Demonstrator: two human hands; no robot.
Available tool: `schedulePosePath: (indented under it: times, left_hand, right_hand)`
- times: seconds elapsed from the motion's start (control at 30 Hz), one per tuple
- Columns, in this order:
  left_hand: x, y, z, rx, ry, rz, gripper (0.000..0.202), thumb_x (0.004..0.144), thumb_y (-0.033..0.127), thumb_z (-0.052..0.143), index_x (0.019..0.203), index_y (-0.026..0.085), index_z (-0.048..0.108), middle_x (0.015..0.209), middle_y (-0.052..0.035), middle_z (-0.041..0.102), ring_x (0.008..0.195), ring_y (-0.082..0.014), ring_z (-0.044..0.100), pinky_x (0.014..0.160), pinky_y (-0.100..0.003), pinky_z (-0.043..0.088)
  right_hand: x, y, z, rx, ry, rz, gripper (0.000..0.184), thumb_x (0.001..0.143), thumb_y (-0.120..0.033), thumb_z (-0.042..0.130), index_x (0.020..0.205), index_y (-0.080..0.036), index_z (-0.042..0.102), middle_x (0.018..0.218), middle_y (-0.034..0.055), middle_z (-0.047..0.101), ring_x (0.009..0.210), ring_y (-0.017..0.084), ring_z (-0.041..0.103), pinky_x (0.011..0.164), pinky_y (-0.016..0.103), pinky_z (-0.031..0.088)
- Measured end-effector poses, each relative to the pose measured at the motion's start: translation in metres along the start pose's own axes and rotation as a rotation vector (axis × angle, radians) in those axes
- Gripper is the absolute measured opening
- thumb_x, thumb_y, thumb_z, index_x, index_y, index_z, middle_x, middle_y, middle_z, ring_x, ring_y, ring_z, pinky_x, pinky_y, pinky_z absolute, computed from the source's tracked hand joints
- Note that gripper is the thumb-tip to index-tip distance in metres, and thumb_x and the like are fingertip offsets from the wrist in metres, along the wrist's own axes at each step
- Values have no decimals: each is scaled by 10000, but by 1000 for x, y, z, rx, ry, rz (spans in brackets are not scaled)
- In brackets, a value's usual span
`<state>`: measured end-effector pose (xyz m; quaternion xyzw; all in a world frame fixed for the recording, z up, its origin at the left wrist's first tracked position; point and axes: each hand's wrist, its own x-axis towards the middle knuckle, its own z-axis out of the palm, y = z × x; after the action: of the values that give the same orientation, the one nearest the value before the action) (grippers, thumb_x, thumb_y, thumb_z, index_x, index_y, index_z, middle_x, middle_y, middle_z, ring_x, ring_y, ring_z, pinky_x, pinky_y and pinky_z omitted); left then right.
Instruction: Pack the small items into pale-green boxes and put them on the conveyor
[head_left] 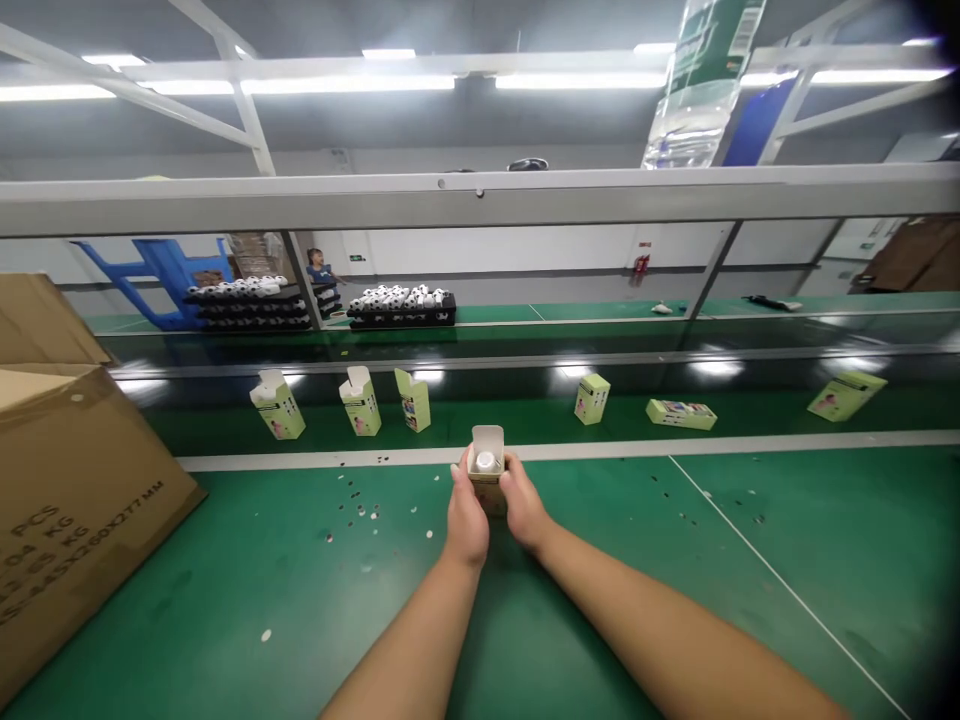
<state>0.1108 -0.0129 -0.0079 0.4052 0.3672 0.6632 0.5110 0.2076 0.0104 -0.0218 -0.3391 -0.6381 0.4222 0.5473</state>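
Note:
Between my two hands is a small carton (487,490), upright with its top flap raised. A round white item (485,461) shows inside its mouth; its kind I cannot make out. My left hand (468,520) grips the carton's left side, and my right hand (525,505) is closed around the right side. Beyond them on the belt stand light green cartons with raised flaps, among them one box (360,402) and another box (414,402) to the left. To the right are a closed upright box (592,399) and a box lying flat (681,414).
A large cardboard box (82,500) stands on the green table (337,620) at the left. Small specks are scattered over the tabletop. A metal rail (480,200) crosses overhead, bearing a plastic bottle (697,90). Black trays of white-and-black items (402,305) and a person (319,268) are farther back.

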Motion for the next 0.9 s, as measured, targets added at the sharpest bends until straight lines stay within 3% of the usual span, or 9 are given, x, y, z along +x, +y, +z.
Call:
schedulePosePath:
  times: [0.07,0.13,0.27,0.37,0.53,0.63,0.73,0.8,0.9]
  left_hand:
    - [-2,1,2,19,18,-53,609,943,615,254,1356,246,508,1396,-55,536,1326,-216,460,1101,-344,376]
    - [-2,1,3,38,68,-78,522,930,573,389,1314,260,553,1401,-40,533,1324,-221,459,1096,-336,376]
    - [5,1,1,-96,102,-131,463,898,501,501,1264,231,585,1312,-66,602,1217,-243,552,1008,-359,442]
    - [8,5,0,-143,88,-162,458,879,482,519,1232,199,593,1210,-82,649,1109,-238,606,932,-348,473]
    - [7,15,1,-95,10,-154,432,805,274,584,1233,224,562,1157,-56,647,1001,-191,628,835,-281,483]
    - [7,18,3,-98,17,-74,439,769,187,582,1203,249,569,1183,-41,623,1030,-180,618,863,-282,479]
    - [7,17,1,-30,0,43,167,768,187,571,922,197,636,1108,-41,635,1017,-195,618,868,-305,482]
    - [8,14,-3,56,-26,149,100,802,217,533,774,174,619,1090,-54,634,1039,-215,606,898,-333,474]
    - [9,9,-9,165,-67,300,277,910,309,410,817,172,631,1107,-86,629,1092,-236,583,967,-384,444]
  right_hand:
    - [-1,-6,4,197,57,103,529,937,-612,290,1201,-217,525,1185,65,626,1088,222,587,949,339,464]
    - [2,-10,8,299,102,173,497,930,-610,326,1115,-217,568,1111,48,658,1037,218,601,919,323,469]
    - [8,-11,12,381,126,223,340,897,-498,474,1052,-220,594,966,17,677,955,209,606,862,305,464]
    - [8,-8,11,425,114,271,304,875,-449,499,1064,-227,586,944,6,670,930,206,605,815,296,467]
    - [11,-14,7,392,73,317,281,839,-310,477,1104,-239,538,904,-4,644,837,183,599,739,286,477]
    - [16,-22,6,335,106,203,320,743,-168,510,1055,-237,528,982,5,620,857,166,596,757,280,482]
    - [17,-24,1,199,171,0,102,736,-144,542,812,-209,559,1000,24,595,879,166,596,785,298,486]
    - [15,-23,-6,40,147,-179,76,778,-163,538,736,-200,588,979,40,602,919,184,599,841,336,483]
    - [13,-21,-23,-163,-17,-421,189,831,-191,503,908,-220,673,1080,67,628,1022,216,597,929,402,464]
